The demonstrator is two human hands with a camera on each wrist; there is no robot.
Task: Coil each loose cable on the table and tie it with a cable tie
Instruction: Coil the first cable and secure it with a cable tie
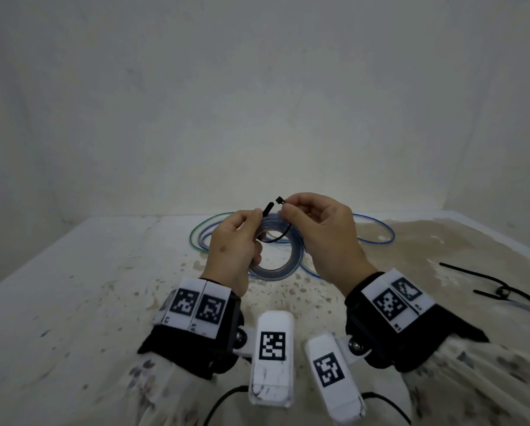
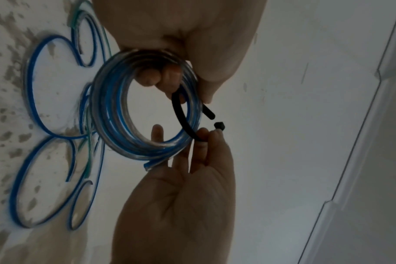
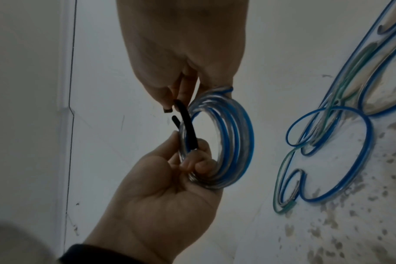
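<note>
I hold a coil of clear-and-blue cable up over the table. My left hand grips the coil at its left side, fingers through the ring. A black cable tie loops round the bundle. Its tail tip sticks up beside my left thumb. My right hand pinches the tie's square head a short gap from that tip. In the right wrist view the strap curves over the coil, head and tip apart.
Loose blue and green cables lie in wide loops on the table behind the coil, reaching right. Spare black cable ties lie near the right edge. A plain wall stands behind the stained tabletop.
</note>
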